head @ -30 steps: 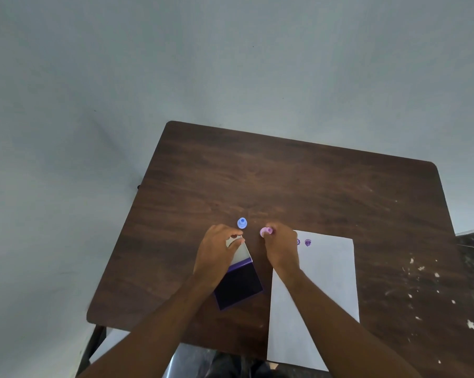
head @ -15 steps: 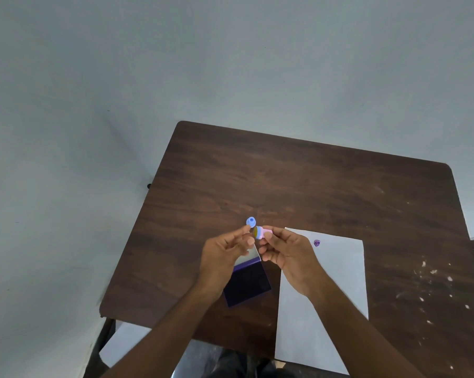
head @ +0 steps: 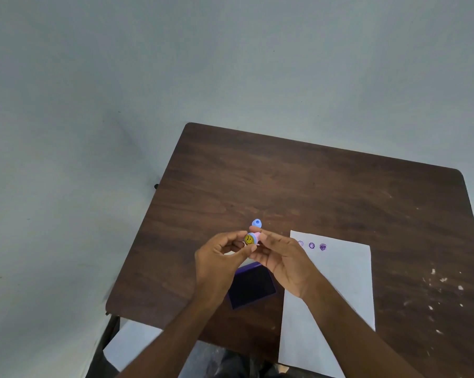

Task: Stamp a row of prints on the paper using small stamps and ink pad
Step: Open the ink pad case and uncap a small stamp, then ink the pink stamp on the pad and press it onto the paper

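Head view shows both hands, left hand [head: 219,257] and right hand [head: 282,257], pinching the pink stamp [head: 251,238] above the open ink pad [head: 253,286] near the tabletop's front edge; it should press flat into ink before continuing the row on the paper [head: 336,290].

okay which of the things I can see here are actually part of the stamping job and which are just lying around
In use: pink stamp held by left hand and right hand, blue stamp, ink pad, paper with three prints.
Lying about: white flecks on the table.

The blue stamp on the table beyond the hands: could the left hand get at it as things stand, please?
Probably yes: the blue stamp stands uncovered just beyond the left hand, though its fingers are busy with the pink stamp.
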The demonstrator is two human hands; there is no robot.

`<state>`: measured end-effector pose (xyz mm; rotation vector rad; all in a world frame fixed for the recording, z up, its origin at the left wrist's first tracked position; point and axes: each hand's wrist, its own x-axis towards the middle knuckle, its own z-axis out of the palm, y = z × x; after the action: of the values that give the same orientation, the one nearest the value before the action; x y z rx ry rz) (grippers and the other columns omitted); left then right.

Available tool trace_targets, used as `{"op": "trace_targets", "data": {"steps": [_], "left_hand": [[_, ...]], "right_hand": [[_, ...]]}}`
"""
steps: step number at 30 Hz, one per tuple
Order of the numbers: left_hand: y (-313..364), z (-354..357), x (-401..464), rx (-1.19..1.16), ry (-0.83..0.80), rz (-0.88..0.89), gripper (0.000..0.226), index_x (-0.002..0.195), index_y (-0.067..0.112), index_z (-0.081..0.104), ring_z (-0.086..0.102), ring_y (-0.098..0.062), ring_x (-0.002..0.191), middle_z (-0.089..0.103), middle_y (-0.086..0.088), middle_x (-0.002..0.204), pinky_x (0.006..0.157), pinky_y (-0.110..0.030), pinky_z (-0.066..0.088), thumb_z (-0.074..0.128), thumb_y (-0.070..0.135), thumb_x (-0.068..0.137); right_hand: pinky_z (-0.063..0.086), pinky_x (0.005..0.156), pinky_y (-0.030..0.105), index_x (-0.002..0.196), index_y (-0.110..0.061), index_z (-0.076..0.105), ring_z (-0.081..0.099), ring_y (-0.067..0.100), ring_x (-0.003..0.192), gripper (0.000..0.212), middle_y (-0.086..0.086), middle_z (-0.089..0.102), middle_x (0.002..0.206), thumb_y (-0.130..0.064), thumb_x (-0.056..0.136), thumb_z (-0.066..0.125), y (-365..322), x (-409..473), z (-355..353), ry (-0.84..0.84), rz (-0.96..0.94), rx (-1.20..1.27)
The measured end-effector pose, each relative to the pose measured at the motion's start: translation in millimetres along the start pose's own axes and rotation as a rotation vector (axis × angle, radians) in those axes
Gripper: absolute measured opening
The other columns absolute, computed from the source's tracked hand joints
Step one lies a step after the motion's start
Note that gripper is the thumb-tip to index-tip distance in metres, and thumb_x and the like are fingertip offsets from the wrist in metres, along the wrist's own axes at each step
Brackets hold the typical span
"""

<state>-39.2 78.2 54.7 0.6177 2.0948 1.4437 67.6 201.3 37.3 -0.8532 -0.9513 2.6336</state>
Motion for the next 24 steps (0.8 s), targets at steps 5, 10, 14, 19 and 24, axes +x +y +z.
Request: {"op": "trace_targets", "data": {"steps": [5,10,14,19,24], "left_hand": [[2,3,1,0.106,0.025,0.151,0.034,0.104,0.026,0.072,0.067,-0.002,0.084,0.071,0.016,0.093,0.074,-0.011,0.054,0.082,0.030,0.072],[2,7,3,0.110,0.042,0.145,0.037,0.103,0.022,0.074,0.068,-0.001,0.084,0.072,0.014,0.093,0.076,-0.012,0.055,0.083,0.032,0.069],[0,8,4,0.062,0.008,0.059,0.041,0.105,0.027,0.073,0.068,0.004,0.087,0.073,0.015,0.095,0.075,-0.009,0.053,0.077,0.042,0.067],[-7,7,6,-0.126,-0.020,-0.115,0.027,0.101,0.042,0.069,0.068,0.004,0.094,0.073,0.024,0.097,0.074,-0.011,0.054,0.075,0.039,0.075],[-20,4,8,-0.184,-0.074,-0.279,0.040,0.116,0.025,0.068,0.071,-0.010,0.089,0.075,0.010,0.096,0.081,-0.028,0.057,0.068,0.044,0.080]], "right_hand": [[0.054,0.088,0.036,0.119,-0.003,0.065,0.064,0.035,0.107,0.032,0.023,0.066,0.119,-0.020,0.092,0.062,2,2,3,0.081,-0.039,0.005],[0.056,0.086,0.035,0.113,-0.002,0.068,0.066,0.035,0.104,0.030,0.022,0.068,0.114,-0.020,0.090,0.064,3,2,6,0.144,-0.065,0.012],[0.057,0.081,0.033,0.108,-0.001,0.070,0.068,0.035,0.099,0.029,0.022,0.069,0.111,-0.021,0.087,0.067,1,1,6,0.197,-0.063,0.029],[0.057,0.079,0.033,0.108,-0.001,0.070,0.068,0.033,0.097,0.028,0.023,0.070,0.109,-0.019,0.086,0.069,-1,-4,3,0.219,-0.039,0.100],[0.057,0.077,0.031,0.104,-0.002,0.073,0.068,0.028,0.093,0.023,0.022,0.071,0.105,-0.016,0.087,0.066,-4,-9,9,0.196,-0.013,0.218]]}}
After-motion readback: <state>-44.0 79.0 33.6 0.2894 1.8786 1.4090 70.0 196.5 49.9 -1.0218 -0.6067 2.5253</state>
